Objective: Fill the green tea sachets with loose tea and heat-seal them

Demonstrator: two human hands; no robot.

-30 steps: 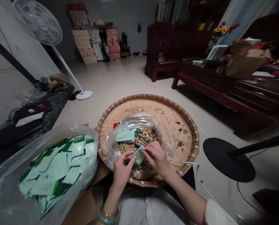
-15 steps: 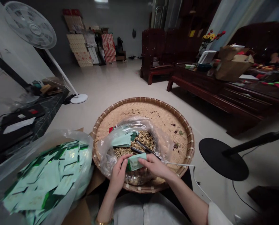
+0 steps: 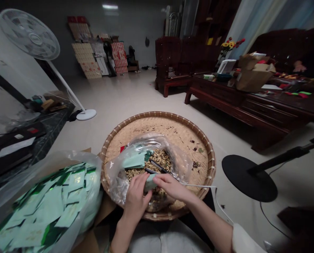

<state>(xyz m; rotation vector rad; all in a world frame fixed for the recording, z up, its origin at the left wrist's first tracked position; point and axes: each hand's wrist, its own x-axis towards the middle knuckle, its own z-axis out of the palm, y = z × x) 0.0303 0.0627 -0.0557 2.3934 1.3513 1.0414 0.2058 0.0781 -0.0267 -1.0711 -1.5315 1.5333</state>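
Left hand (image 3: pixel 137 198) is curled closed, fingers over one end of a pale green sachet (image 3: pixel 150 183). Right hand (image 3: pixel 170 186) is pinching the other end, fingertips on top, so the sachet sits between both hands, low over the tray and partly hidden by them. Under the hands is a clear plastic bag (image 3: pixel 120 175), thin and crumpled, with its mouth open. Inside it: a loose, coarse mix of dried tan and dark flakes (image 3: pixel 154 161), a few flat sachets (image 3: pixel 134 161) and two thin dark sticks (image 3: pixel 157 166), type unclear. All of it sits in a round woven bamboo tray (image 3: pixel 157 119) with a bound rim and dark crumbs scattered on the weave. A white cable (image 3: pixel 199 185) crosses the tray's right side. Left of the tray, a clear bag (image 3: pixel 75 165) of green-and-pale sachets rests on a cardboard box (image 3: pixel 104 207). Right: a black disc fan base (image 3: pixel 249 188). Farther out: a white pedestal fan (image 3: pixel 30 38), a dark wooden table (image 3: pixel 217 88), a cardboard carton (image 3: pixel 252 80) on it and stacked flat cartons (image 3: pixel 85 45) by the back wall. Far right, another person's hand (image 3: pixel 299 66).
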